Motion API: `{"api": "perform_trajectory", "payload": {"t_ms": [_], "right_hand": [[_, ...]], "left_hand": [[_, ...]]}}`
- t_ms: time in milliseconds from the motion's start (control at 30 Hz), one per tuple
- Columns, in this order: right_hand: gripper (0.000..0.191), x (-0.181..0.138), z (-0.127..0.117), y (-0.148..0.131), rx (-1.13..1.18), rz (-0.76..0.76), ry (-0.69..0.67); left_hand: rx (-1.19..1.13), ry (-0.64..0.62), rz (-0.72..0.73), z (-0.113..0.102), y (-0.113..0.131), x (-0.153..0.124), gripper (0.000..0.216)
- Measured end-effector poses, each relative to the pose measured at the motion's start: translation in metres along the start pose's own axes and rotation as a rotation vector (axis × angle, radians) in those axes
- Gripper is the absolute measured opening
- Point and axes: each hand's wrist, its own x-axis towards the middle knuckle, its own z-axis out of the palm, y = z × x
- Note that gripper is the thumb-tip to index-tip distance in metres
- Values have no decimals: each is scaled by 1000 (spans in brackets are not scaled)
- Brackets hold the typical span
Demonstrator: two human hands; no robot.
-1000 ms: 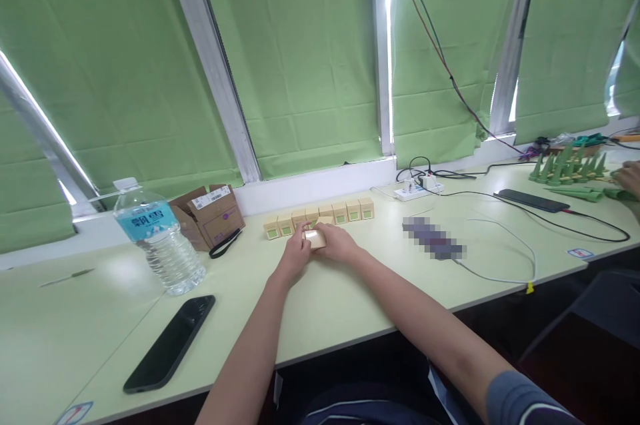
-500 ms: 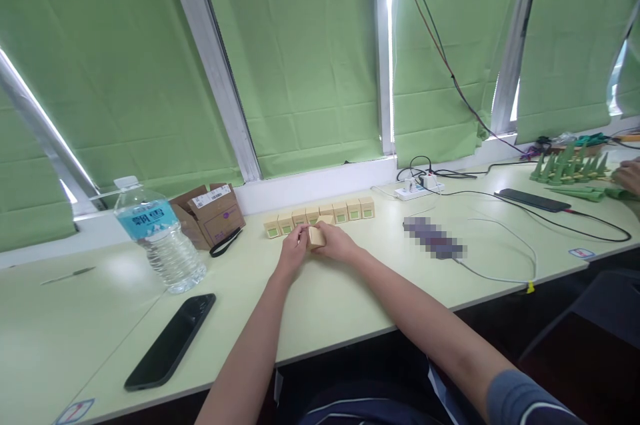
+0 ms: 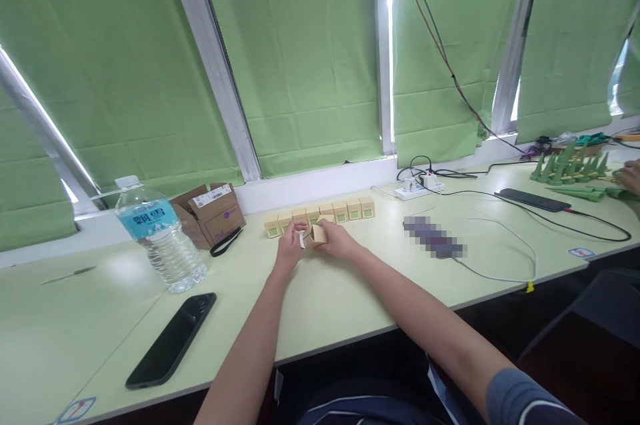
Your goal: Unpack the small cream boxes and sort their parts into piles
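Note:
My right hand [image 3: 341,241] is wrapped round the right side of a small tan cardboard box [image 3: 319,234], whose dark opening faces left. Just left of that opening, my left hand [image 3: 289,248] has its fingers curled on a small white piece [image 3: 302,239]. Whether this piece is a flap of the box or something separate, I cannot tell. Behind both hands stands a row of several similar tan boxes [image 3: 341,213] with green squares on their fronts; my fingers and the held box partly hide the middle ones.
Left of me are a water bottle [image 3: 165,238], an opened brown carton [image 3: 213,215], a black phone [image 3: 173,340] and a pen [image 3: 70,274]. Rightward lie a power strip [image 3: 419,190], a cabled phone [image 3: 533,200] and green cone-shaped pieces [image 3: 567,165] near another person's hand [image 3: 629,176].
The box has turned so its open end shows on the left. My left hand has shifted slightly left, and a white piece now shows at its fingers.

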Motion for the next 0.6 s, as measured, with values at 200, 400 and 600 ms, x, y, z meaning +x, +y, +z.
{"api": "perform_trajectory", "payload": {"t_ms": [200,400,600], "right_hand": [[55,-5,-3,-6,162,15,27],[57,-8,-3,-12,134,70,19],[70,-9,-3,-18,71,84,-109]], "left_hand": [[-304,43,-131,-3,6,-1,41],[-210,-23,-29,5,4,-3,56],[-98,66,-20,3,0,0,42]]}}
